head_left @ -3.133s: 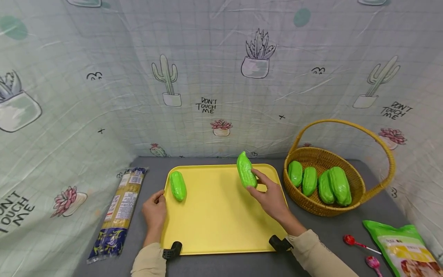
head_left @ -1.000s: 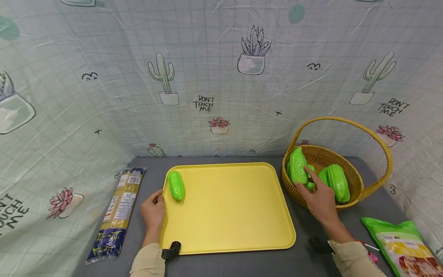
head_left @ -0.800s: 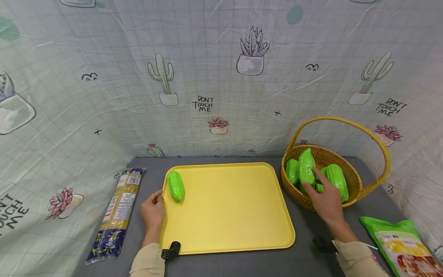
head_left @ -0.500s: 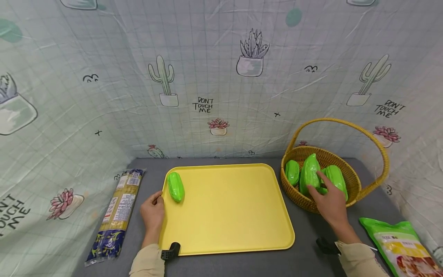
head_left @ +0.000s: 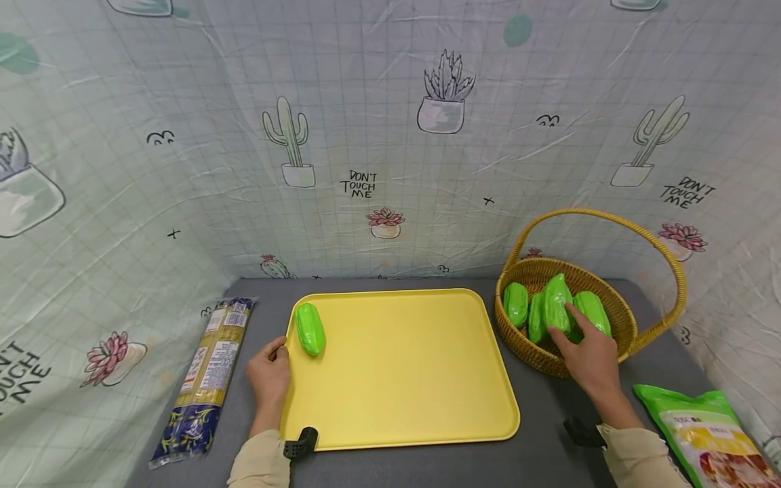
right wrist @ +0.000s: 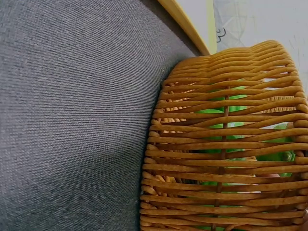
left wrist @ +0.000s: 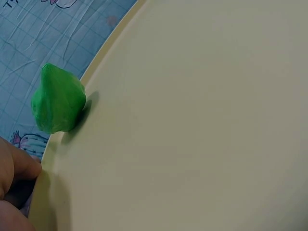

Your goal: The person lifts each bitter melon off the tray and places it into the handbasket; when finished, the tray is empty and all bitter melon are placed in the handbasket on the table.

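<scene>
My right hand (head_left: 590, 358) reaches into the wicker basket (head_left: 537, 362) and holds a glossy green bitter melon (head_left: 555, 305) between thumb and fingers, its pointed tip facing away. Several more bitter melons (head_left: 516, 305) lie around it in the basket. In the right wrist view the basket's woven side (right wrist: 226, 144) hides most of this hand and the melons. My left hand (head_left: 270, 375) has its fingers curled at the left rim of the yellow tray (head_left: 403, 366). Near that hand, one bitter melon (left wrist: 57, 98) lies at the tray's upper left.
A long pack of noodles (head_left: 210, 376) lies left of the tray. At the lower right is a green snack bag (head_left: 710, 434). The basket's tall handle (head_left: 665, 251) arches over it. A printed cloth (head_left: 390, 135) hangs behind the grey table (head_left: 366, 468).
My right hand has carried a bitter melon from above the tray into the basket, then shifted it right among the others. My left hand stays at the tray's rim.
</scene>
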{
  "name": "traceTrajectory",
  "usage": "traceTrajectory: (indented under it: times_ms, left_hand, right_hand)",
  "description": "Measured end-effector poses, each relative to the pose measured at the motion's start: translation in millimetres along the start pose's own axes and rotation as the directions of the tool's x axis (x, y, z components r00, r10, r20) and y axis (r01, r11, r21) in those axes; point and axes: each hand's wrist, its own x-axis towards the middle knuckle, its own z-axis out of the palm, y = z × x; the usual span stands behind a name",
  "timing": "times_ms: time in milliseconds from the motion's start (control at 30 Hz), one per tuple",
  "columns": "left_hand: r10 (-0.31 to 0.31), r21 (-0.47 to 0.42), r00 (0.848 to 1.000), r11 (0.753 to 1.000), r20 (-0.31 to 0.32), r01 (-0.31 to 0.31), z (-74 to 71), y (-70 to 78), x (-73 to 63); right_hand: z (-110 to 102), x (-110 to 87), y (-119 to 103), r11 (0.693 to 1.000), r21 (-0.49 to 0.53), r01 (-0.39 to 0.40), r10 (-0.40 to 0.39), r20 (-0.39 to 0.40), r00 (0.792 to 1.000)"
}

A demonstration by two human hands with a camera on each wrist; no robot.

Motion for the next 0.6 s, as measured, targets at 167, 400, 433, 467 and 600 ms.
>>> traceTrajectory:
  times_ms: [167,400,433,467,600]
  left_hand:
    - [0.009,-0.003,1.000,1.000,-0.003,-0.009,0.0,0.5,-0.2]
    - [-0.007,-0.003,1.000,1.000,-0.001,0.007,0.2,1.3,0.3]
    - [-0.010,-0.005,1.000,1.000,0.000,0.010,0.2,1.2,0.6]
    - [-0.010,-0.008,1.000,1.000,0.000,0.010,0.3,1.3,0.7]
    - [-0.008,-0.008,1.000,1.000,-0.002,0.008,0.6,0.7,1.5]
  right_hand:
    - [-1.6,1.0,0.8,1.000,-0.008,-0.003,0.003,0.016,1.000]
    - [-3.8,2.2,-0.1,0.999,-0.033,0.001,0.000,0.051,0.999]
    - [-4.0,2.4,-0.4,0.999,-0.035,0.003,-0.001,0.060,0.998]
    - [-4.2,2.5,-0.6,0.999,-0.040,0.007,-0.005,0.068,0.998]
    - [-3.7,2.8,-0.8,0.998,-0.047,0.031,-0.026,0.095,0.995]
